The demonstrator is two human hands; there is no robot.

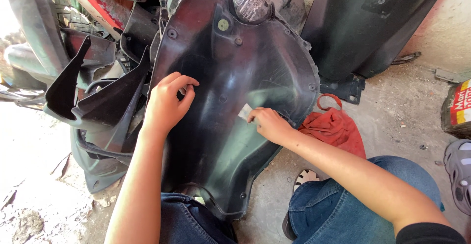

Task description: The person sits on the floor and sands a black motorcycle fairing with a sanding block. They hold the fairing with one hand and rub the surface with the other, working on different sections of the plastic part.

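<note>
Resting on a dark plastic scooter panel (230,102): left hand (164,104), fingers curled against it; right hand (267,124), fingers pinching a small pale scrap (245,111); red cloth (336,128) beside.

rag (336,126) right of panel (235,102), on floor (392,102)

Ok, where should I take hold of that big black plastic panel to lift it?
Probably by its long side edges. The black plastic panel leans with its hollow inner face up, so a hand on each bare rim, coming from left and right, suits its width. The right hand works mid-face; the left hand steadies it.
</note>
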